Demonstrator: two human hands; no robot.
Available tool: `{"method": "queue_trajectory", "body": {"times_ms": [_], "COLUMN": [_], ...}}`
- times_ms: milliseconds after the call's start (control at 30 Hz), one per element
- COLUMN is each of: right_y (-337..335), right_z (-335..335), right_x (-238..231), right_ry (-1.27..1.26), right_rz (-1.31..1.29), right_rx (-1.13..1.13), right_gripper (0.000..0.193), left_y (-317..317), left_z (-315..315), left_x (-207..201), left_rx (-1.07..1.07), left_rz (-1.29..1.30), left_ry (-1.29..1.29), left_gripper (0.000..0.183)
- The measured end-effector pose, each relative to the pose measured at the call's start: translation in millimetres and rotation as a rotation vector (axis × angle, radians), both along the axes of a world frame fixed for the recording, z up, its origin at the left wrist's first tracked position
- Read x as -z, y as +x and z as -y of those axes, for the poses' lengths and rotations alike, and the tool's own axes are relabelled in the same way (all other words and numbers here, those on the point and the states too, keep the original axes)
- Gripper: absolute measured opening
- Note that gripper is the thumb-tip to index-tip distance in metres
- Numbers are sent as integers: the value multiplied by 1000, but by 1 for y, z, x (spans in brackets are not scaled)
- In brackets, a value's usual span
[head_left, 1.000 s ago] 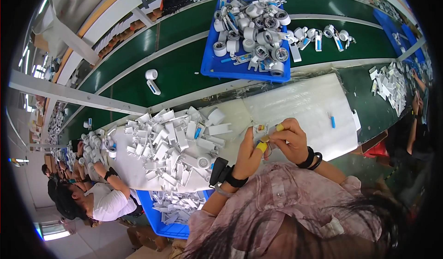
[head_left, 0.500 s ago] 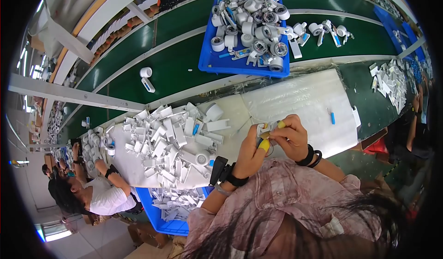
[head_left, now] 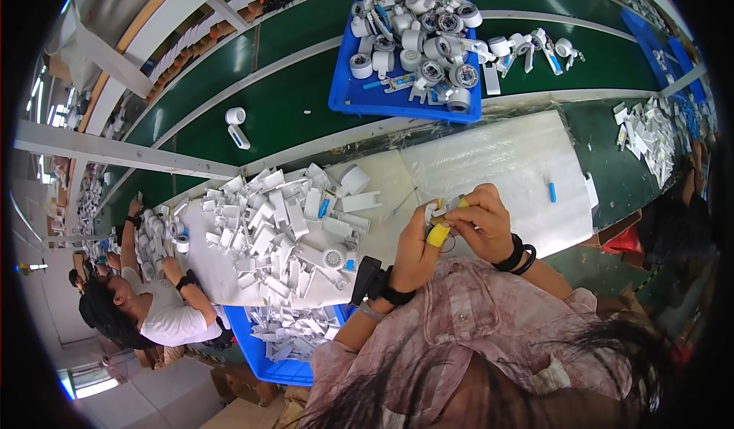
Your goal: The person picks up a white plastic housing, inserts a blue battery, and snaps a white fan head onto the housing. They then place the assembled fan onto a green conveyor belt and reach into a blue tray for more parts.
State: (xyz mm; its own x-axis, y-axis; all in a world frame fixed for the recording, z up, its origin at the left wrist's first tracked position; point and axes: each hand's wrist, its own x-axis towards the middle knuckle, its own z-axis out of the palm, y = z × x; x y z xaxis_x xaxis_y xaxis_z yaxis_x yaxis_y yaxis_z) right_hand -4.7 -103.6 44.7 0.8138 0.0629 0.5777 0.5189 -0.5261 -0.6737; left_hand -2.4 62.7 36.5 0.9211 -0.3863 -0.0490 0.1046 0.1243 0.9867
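I'm over a white-covered workbench (head_left: pixel 505 161) beside a green conveyor belt (head_left: pixel 290 108) — a blue tray (head_left: pixel 397 104) of white parts rides on it at the far side. A heap of white plastic pieces (head_left: pixel 275 230) lies to the left. My left hand (head_left: pixel 419 249) and right hand (head_left: pixel 482 222) meet at centre, fingers pinched shut on a small white part (head_left: pixel 440 211) — just above the bench.

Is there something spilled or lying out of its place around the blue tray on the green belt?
Yes. The blue tray is heaped, and several white parts lie past its right edge on the green belt. Two more white parts sit alone on the belt to its left. Nothing looks broken.
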Motion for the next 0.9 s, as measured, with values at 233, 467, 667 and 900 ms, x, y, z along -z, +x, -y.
{"method": "queue_trajectory", "body": {"times_ms": [233, 467, 667, 900], "right_y": [2, 6, 37, 122], "right_z": [-1, -4, 32, 149], "right_x": [-3, 6, 19, 101], "right_ry": [-32, -55, 11, 265], "right_rz": [13, 49, -264, -527], "right_rx": [1, 63, -133, 300], "right_gripper": [26, 22, 19, 19], "left_y": [3, 14, 57, 193], "left_z": [-1, -1, -38, -124], "left_x": [2, -8, 17, 42], "left_rx": [-3, -17, -208, -490], "left_rz": [40, 147, -168, -14], "left_ry": [40, 213, 4, 168], "left_gripper": [33, 24, 27, 27]}}
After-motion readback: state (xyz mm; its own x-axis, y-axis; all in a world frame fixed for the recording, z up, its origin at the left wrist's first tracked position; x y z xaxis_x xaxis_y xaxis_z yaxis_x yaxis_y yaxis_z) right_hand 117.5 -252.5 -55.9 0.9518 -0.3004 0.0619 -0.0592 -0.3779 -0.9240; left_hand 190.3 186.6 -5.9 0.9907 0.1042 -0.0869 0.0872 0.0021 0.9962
